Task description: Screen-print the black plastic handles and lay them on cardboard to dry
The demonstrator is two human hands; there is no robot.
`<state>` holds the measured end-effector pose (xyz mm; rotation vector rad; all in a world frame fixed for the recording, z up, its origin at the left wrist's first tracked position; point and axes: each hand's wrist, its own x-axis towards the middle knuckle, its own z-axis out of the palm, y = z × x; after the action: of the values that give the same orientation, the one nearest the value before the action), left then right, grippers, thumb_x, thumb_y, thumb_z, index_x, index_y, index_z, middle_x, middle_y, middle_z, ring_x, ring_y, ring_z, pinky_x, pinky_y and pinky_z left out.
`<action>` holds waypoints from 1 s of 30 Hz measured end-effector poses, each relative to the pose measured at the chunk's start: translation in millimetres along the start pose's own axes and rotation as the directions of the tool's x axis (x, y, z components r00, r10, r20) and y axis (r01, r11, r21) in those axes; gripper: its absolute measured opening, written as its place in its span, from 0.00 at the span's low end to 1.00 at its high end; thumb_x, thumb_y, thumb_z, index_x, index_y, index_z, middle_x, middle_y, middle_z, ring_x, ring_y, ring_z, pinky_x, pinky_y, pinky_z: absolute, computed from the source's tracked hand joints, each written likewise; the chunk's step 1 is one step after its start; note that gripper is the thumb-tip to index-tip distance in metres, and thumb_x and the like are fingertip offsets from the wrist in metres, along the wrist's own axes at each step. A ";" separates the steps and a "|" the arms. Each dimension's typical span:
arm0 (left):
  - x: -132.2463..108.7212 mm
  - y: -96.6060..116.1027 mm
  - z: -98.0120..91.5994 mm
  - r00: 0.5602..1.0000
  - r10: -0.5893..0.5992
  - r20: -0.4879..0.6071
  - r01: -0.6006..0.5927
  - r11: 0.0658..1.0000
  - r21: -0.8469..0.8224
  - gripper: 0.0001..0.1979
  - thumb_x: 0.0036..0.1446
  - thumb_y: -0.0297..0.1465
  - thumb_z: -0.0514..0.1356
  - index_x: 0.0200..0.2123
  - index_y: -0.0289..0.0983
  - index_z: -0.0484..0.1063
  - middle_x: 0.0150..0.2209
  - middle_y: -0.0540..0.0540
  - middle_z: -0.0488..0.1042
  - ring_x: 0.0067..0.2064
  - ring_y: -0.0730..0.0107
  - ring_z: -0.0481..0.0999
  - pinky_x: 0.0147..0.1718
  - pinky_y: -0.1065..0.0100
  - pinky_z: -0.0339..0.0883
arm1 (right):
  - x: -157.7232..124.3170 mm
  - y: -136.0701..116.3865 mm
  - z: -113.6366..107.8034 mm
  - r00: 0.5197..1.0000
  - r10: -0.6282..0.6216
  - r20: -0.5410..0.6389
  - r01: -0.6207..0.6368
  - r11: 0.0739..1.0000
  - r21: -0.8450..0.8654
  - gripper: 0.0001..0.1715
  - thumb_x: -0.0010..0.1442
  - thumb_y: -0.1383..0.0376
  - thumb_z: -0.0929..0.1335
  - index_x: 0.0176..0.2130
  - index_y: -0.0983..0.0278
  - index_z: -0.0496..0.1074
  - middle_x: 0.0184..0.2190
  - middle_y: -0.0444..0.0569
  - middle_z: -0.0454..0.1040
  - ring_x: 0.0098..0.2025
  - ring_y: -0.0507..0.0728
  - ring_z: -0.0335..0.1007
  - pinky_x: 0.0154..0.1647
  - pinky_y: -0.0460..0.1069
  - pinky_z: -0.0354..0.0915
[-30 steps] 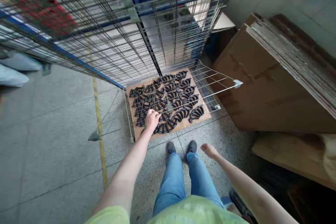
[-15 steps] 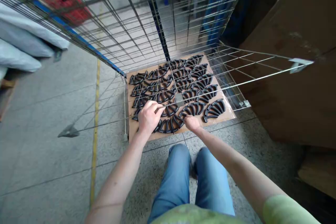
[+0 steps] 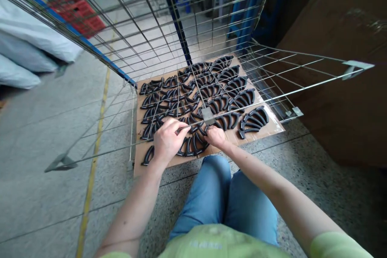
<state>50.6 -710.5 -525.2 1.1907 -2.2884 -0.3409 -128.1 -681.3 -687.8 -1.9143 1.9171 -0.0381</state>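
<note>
My left hand (image 3: 167, 140) is closed round the front rod of a wire rack (image 3: 284, 93), left of a square grey bracket (image 3: 208, 115) on that rod. Just right of and below the bracket, my right hand (image 3: 215, 137) has its fingers curled; what they grip is hidden. Under the rack, rows of curved black handle-like pieces (image 3: 253, 121) lie on a cardboard sheet (image 3: 273, 128). Both hands are over the near rows of these pieces. Triangular metal corners (image 3: 62, 163) end the rod at either side.
A tall wire mesh cage with blue posts (image 3: 178, 20) rises behind the cardboard. Large brown cardboard (image 3: 338, 88) stands at the right. White sacks (image 3: 27, 44) are stacked at the left, with a red crate (image 3: 80, 15) beyond the mesh. A yellow line (image 3: 93, 165) runs along the floor.
The view has come closer and lower. My right hand has shifted left and up toward the bracket, and my left hand keeps its grip on the rod.
</note>
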 end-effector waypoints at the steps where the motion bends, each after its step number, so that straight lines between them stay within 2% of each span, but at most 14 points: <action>1: -4.1 -2.8 4.7 1.000 0.001 0.009 -0.001 1.000 -0.019 0.07 0.59 0.37 0.62 0.33 0.42 0.78 0.34 0.48 0.76 0.35 0.68 0.77 0.34 0.68 0.71 | -3.2 0.3 -0.8 1.000 0.007 -0.014 -0.007 1.000 -0.002 0.22 0.67 0.59 0.61 0.45 0.72 0.76 0.49 0.61 0.76 0.53 0.61 0.70 0.52 0.50 0.64; 6: -15.4 -11.6 18.0 0.999 -0.008 0.052 0.013 0.996 -0.091 0.06 0.59 0.36 0.63 0.33 0.42 0.78 0.34 0.48 0.77 0.36 0.68 0.77 0.33 0.69 0.71 | -11.8 -3.2 -0.1 0.999 0.007 -0.049 -0.008 1.000 -0.019 0.22 0.68 0.60 0.59 0.45 0.72 0.75 0.47 0.61 0.76 0.51 0.61 0.70 0.51 0.50 0.65; 10: -15.5 -11.0 17.9 0.999 0.007 0.041 -0.003 0.997 -0.081 0.05 0.59 0.36 0.63 0.33 0.42 0.77 0.35 0.48 0.77 0.36 0.68 0.77 0.34 0.68 0.71 | -13.0 -2.2 4.2 0.997 -0.001 -0.078 -0.001 0.999 -0.037 0.21 0.68 0.60 0.60 0.46 0.71 0.75 0.49 0.60 0.74 0.53 0.61 0.68 0.52 0.50 0.64; 14: -16.0 -9.6 17.4 0.999 0.019 0.046 -0.016 0.998 -0.060 0.05 0.59 0.35 0.64 0.34 0.41 0.77 0.35 0.48 0.77 0.36 0.69 0.77 0.34 0.69 0.69 | -13.4 -1.9 8.6 0.992 0.044 -0.116 -0.051 0.997 -0.057 0.19 0.67 0.60 0.61 0.44 0.69 0.74 0.48 0.59 0.75 0.52 0.60 0.68 0.50 0.50 0.65; 20: -20.9 -10.6 20.7 0.997 0.020 0.077 -0.017 0.999 -0.040 0.06 0.61 0.34 0.63 0.34 0.39 0.78 0.36 0.48 0.77 0.37 0.70 0.77 0.34 0.71 0.67 | -15.7 -4.0 10.4 0.991 -0.121 -0.065 0.109 0.981 -0.158 0.18 0.68 0.62 0.60 0.44 0.68 0.75 0.46 0.59 0.76 0.51 0.61 0.69 0.49 0.51 0.65; 25: -28.8 -13.7 29.8 0.994 0.045 0.097 -0.043 0.999 -0.019 0.04 0.60 0.32 0.63 0.34 0.39 0.78 0.35 0.48 0.78 0.38 0.69 0.77 0.37 0.70 0.66 | -14.1 -6.0 5.0 0.993 0.076 -0.095 -0.088 0.989 -0.121 0.20 0.67 0.59 0.61 0.44 0.68 0.77 0.43 0.60 0.78 0.50 0.62 0.73 0.46 0.50 0.67; 30: -39.7 -22.2 45.7 0.990 0.025 0.142 -0.019 0.999 -0.043 0.04 0.61 0.33 0.62 0.36 0.40 0.78 0.37 0.49 0.78 0.36 0.70 0.77 0.35 0.70 0.66 | -5.7 -14.3 -12.5 0.988 0.150 0.031 -0.148 0.986 -0.072 0.21 0.66 0.56 0.62 0.45 0.66 0.77 0.46 0.59 0.79 0.49 0.62 0.74 0.47 0.51 0.67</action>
<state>58.6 -691.9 -586.5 1.1527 -2.4018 -0.4764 -118.7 -680.0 -670.4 -1.7959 2.0560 0.1085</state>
